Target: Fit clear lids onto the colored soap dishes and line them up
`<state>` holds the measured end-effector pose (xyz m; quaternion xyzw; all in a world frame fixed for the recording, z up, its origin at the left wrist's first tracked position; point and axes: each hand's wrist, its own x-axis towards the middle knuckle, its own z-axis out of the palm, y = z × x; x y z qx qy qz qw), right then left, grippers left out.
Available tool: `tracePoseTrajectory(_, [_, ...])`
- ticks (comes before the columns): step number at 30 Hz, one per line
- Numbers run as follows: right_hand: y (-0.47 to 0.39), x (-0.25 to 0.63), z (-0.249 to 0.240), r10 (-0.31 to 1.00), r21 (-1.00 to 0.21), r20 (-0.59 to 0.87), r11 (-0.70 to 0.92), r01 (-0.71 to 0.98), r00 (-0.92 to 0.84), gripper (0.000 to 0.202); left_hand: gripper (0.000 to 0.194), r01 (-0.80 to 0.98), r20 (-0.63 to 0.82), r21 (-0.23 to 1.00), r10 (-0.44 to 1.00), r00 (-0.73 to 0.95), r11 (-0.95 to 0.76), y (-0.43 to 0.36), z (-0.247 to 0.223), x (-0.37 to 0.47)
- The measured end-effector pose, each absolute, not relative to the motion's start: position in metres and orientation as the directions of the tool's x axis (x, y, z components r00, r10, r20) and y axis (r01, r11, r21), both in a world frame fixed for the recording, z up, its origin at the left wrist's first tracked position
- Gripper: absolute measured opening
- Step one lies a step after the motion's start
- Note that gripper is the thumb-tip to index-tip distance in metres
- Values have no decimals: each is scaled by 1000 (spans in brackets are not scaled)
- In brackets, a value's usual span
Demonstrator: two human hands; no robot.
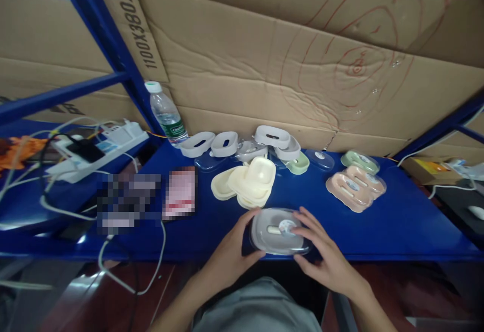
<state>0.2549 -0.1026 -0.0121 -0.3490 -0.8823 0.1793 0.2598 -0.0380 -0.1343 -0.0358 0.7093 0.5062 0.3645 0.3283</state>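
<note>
Both hands (245, 241) (325, 251) curve around opposite ends of a grey lidded dish (280, 243).

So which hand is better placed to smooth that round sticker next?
Probably the right hand: a fingertip is at the round sticker, while the left hand spans the other end of the lidded grey box.

- The held dish (278, 240) is coloured pale grey.
- Cream trays (245, 184) are seen at its eleven o'clock, peach trays (345, 194) at two.
- The counter (302, 190) is coloured blue.
- Brown cardboard (234, 54) is ringed in red.
</note>
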Motion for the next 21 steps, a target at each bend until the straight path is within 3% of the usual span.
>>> tracePoseTrajectory(10, [-104,233,-21,603,-277,402,797,536,-689,55,84,459,250,825,941,227,-330,-133,-33,-41])
tracePoseTrajectory(18, [-102,238,-35,641,-355,369,766,535,-673,63,81,438,204,847,946,253,-300,-131,-39,-43])
tracePoseTrajectory(21, [-101,253,-34,657,-350,429,754,556,-620,63,72,380,249,869,944,215,-316,-136,-43,-42])
